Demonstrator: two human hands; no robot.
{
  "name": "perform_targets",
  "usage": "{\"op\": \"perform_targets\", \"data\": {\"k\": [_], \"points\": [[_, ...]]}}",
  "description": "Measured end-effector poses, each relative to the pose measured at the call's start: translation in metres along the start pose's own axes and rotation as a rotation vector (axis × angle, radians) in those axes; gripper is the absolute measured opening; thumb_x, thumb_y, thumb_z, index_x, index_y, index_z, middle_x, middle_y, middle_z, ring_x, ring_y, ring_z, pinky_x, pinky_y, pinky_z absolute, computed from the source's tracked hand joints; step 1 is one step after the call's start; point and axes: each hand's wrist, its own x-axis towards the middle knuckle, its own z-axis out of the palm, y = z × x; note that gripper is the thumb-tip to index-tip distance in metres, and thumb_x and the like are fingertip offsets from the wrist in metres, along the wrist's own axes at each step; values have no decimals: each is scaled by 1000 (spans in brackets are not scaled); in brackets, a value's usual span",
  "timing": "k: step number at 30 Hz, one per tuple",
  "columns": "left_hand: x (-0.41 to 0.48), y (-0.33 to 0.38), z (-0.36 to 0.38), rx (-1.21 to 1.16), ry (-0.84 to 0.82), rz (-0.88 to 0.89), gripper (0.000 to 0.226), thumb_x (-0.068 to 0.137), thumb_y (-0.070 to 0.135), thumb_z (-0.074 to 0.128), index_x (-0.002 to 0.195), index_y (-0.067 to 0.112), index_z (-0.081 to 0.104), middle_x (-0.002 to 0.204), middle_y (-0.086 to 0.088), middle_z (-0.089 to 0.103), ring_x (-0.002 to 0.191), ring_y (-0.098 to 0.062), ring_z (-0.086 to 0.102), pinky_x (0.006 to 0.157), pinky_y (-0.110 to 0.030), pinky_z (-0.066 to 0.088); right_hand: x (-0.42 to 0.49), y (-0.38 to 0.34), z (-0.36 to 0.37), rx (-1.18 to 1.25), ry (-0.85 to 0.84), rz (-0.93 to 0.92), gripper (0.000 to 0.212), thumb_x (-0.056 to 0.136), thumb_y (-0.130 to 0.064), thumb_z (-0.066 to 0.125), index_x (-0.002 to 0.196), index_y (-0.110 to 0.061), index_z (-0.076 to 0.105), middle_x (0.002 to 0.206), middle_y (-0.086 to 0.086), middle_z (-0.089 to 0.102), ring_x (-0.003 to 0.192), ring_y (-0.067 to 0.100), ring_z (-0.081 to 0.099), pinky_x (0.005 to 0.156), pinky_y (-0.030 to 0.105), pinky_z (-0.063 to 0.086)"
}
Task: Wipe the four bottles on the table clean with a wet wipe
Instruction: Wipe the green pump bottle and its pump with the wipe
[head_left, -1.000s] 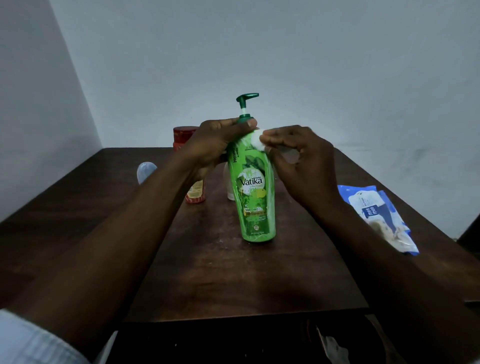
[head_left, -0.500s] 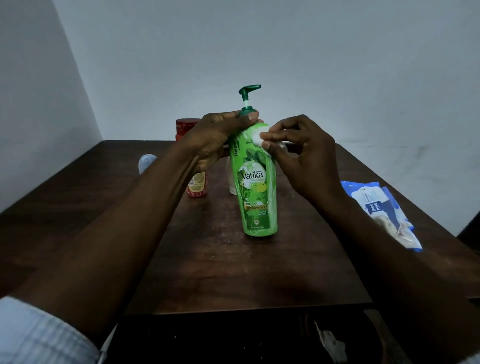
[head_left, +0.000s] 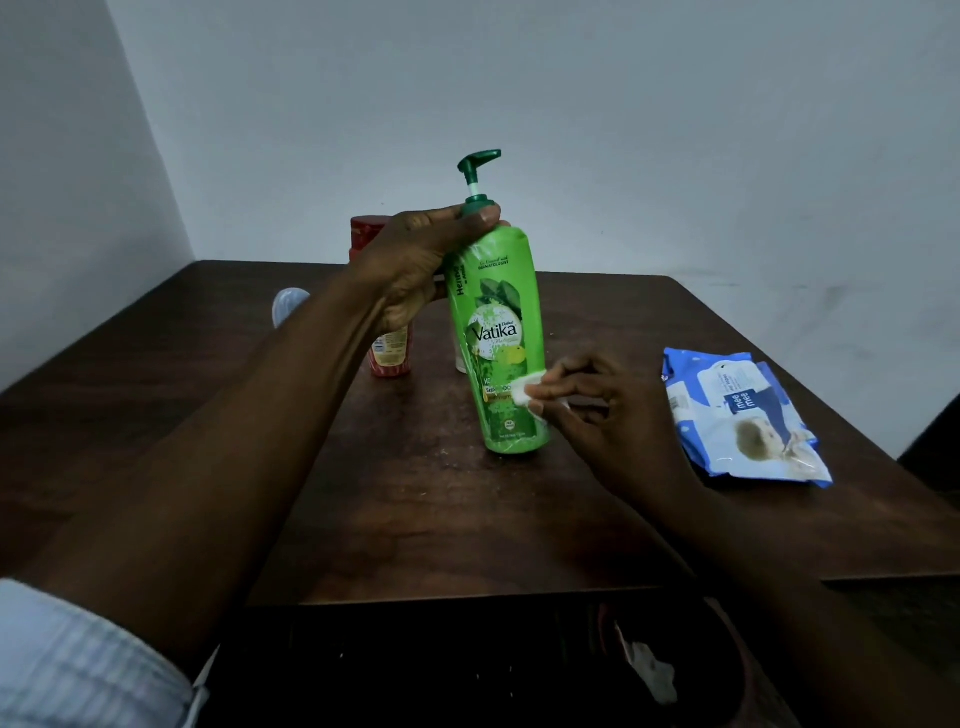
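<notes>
A tall green pump bottle (head_left: 498, 322) stands upright on the dark wooden table (head_left: 415, 509). My left hand (head_left: 421, 260) grips its shoulder just under the dark green pump. My right hand (head_left: 597, 410) pinches a small folded white wet wipe (head_left: 525, 387) against the lower right side of the bottle. Behind my left arm a red bottle (head_left: 387, 353) stands, partly hidden. A clear bottle (head_left: 461, 358) shows as a sliver behind the green one. A pale blue rounded object (head_left: 288, 304) lies at the far left.
A blue and white pack of wet wipes (head_left: 743, 415) lies flat on the table's right side. White walls close the back and left. Below the table's near edge, something white (head_left: 649, 670) lies in a dark container.
My right hand has slid the wipe down the bottle from its shoulder to its lower part. My left hand keeps its grip at the top.
</notes>
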Motion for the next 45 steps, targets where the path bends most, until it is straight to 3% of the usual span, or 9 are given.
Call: {"op": "perform_targets", "data": {"k": [5,11,15,18,23,28,33,39,45], "points": [[-4,3,6,-1,-1,4,36,95,31,67,124,10,68,114,-6,73,92,-13,71,73,-26,57,-19,1,-8,-94,-71,30,15,80,-9,82,94,-13,81,100,-4,70,85,-5,69,73,5,50],[-6,6,12,-28,16,-19,20,91,30,71,106,17,76,102,0,78,91,-13,72,76,-29,58,-28,3,-16,-234,-108,9,15,79,-12,84,89,-23,82,90,-18,70,88,-6,67,75,1,44],[-7,8,14,-25,21,-23,19,91,29,71,105,17,75,96,2,78,86,-11,72,72,-27,57,-30,1,-15,-247,-93,-25,19,79,-7,82,91,-22,82,89,-26,66,88,-12,65,75,0,43],[-8,8,15,-27,21,-19,22,91,29,70,109,16,75,96,2,78,83,-8,73,69,-24,57,-27,-1,-13,-233,-48,-50,22,82,-11,81,97,-27,80,93,-28,67,90,-12,66,79,5,48],[-10,10,17,-16,14,-25,28,91,30,70,114,15,74,100,1,78,86,-9,73,75,-27,56,-5,-5,-5,-208,68,-96,20,83,-12,81,100,-22,80,97,-8,72,89,1,70,78,18,57],[-13,16,18,-8,-64,-27,31,93,29,67,119,13,72,108,-1,77,88,-10,74,72,-24,57,30,-19,-6,-206,177,-192,17,85,-10,78,100,-16,79,94,-15,63,87,3,67,77,12,53],[-13,21,20,24,-115,-32,31,92,30,68,117,12,73,114,-7,75,95,-17,72,80,-30,59,64,-39,-11,-221,295,-255,12,84,-12,79,96,-14,80,90,0,69,80,7,68,72,14,55],[-15,23,21,29,-170,-16,32,95,30,64,122,14,71,101,-5,76,89,-16,72,79,-32,58,83,-51,-15,-153,367,-205,10,85,-15,77,95,-14,80,89,-3,71,81,4,68,68,13,54],[-17,27,24,25,-229,-14,31,101,30,56,128,21,67,109,0,74,97,-14,72,79,-34,60,85,-49,-14,-141,411,-157,9,86,-16,76,94,-14,79,92,-3,73,82,2,67,65,8,50]]}}
